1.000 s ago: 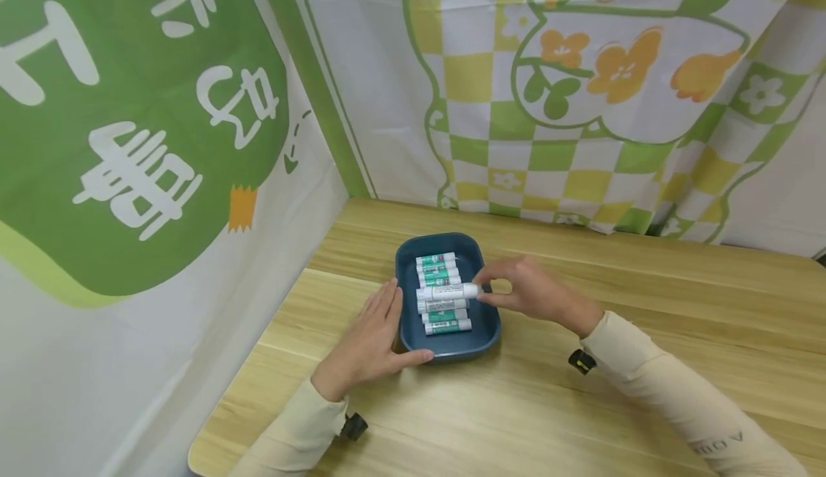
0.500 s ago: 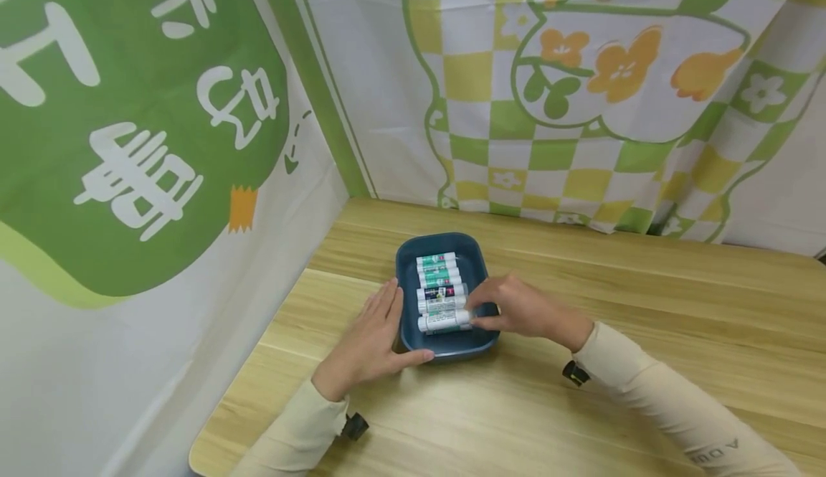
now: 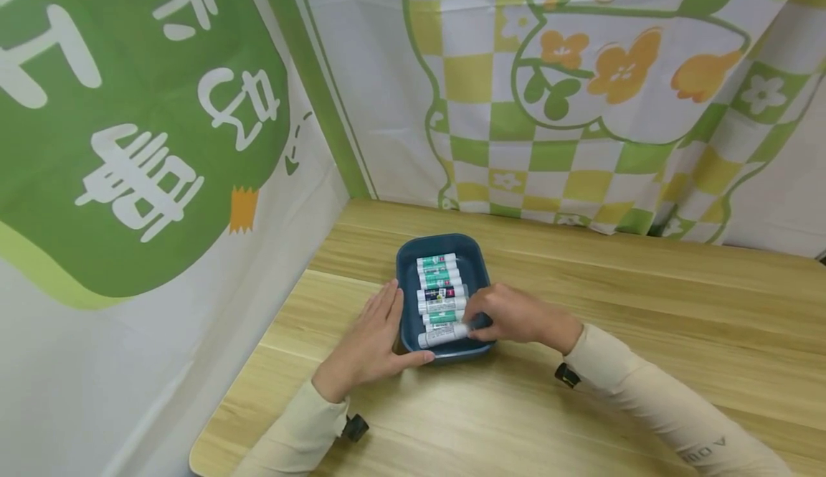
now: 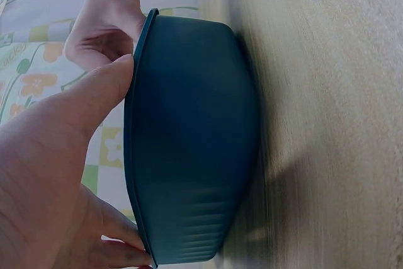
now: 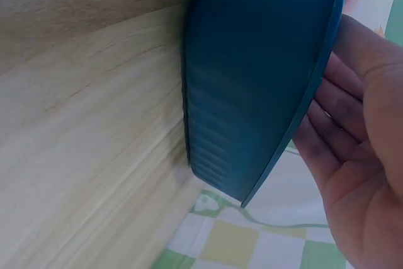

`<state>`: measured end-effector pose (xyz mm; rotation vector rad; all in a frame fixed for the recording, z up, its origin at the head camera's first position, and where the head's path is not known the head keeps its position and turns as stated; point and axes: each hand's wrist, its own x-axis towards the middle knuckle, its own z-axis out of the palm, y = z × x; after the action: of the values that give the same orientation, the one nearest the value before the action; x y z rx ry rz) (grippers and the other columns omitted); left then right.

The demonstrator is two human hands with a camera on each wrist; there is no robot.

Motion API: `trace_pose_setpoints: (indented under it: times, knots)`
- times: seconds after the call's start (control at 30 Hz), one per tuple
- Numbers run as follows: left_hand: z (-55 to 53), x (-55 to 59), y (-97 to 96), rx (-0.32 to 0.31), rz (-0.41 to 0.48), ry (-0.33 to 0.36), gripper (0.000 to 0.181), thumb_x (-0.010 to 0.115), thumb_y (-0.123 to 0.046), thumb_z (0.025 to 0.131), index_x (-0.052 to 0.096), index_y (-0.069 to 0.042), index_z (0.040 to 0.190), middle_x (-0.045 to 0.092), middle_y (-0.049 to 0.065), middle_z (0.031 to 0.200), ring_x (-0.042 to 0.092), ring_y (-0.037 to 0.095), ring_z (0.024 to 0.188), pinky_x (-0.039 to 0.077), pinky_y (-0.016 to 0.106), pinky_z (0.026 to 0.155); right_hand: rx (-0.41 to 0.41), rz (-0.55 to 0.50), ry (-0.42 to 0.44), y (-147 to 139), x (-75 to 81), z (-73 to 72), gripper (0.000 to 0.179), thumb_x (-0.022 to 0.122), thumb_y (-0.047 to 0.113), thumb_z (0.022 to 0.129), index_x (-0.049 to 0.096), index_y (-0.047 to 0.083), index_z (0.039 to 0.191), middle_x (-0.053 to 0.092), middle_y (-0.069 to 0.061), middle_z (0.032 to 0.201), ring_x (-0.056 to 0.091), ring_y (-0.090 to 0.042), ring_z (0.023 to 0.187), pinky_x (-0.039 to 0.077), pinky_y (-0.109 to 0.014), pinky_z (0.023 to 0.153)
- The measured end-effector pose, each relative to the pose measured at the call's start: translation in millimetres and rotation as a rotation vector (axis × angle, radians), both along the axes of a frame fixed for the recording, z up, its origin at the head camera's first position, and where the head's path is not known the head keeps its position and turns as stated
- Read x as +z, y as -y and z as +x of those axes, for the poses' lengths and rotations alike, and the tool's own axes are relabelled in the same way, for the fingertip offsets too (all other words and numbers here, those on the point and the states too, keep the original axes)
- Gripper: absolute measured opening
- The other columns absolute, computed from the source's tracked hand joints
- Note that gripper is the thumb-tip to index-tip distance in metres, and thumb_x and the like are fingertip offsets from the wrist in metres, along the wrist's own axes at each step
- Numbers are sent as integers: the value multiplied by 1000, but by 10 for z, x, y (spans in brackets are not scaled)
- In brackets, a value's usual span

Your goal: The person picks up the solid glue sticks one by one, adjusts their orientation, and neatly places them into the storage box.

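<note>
A dark blue plastic bin [image 3: 476,262] holds several glue sticks [image 3: 439,275], white with green or dark labels, lying side by side in a column. At the near end of that column, one white glue stick [image 3: 442,335] lies slightly slanted, its right end pinched between the thumb and fingers of my right hand [image 3: 516,312]. My left hand [image 3: 364,344] rests on the bin's near left corner, fingers straight along the left rim and thumb on the front rim. In the right wrist view the bin's wall hides what the fingers hold.
The bin stands on a wooden table [image 3: 619,391]. Behind it hangs a printed cloth [image 3: 535,104] with green and yellow checks, and a white and green cloth [image 3: 161,247] borders the table on the left.
My right hand has carried the white glue stick toward the near end of the bin, uncovering a dark-labelled one in the middle. My left hand has stayed in place.
</note>
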<state>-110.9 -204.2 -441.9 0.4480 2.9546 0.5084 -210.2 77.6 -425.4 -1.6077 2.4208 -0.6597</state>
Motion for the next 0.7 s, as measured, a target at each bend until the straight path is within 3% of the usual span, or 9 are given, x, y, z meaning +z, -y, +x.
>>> trace_pose_setpoints:
  times: [0.2, 0.4, 0.7]
  knots:
    - [-1, -4, 2, 4, 14, 9, 126, 62, -80, 89, 12, 6, 167, 3, 23, 177, 7, 36, 167, 15, 54, 135, -5, 103, -33, 67, 23, -6, 11, 85, 14, 89, 83, 10, 99, 80, -1, 96, 70, -7, 82, 61, -20, 75]
    - [2, -1, 1, 7, 14, 17, 126, 61, -81, 89, 11, 5, 167, 3, 23, 177, 6, 35, 167, 14, 53, 135, -43, 192, -48, 134, 24, -31, 9, 87, 13, 85, 78, 11, 87, 71, 5, 77, 50, -1, 62, 44, -16, 56]
    - [5, 8, -3, 8, 11, 18, 126, 61, -80, 90, 11, 5, 167, 2, 23, 178, 6, 35, 167, 14, 53, 135, -127, 389, -61, 296, 84, -9, 15, 89, 16, 85, 75, 12, 82, 66, 4, 70, 49, -7, 59, 43, -22, 54]
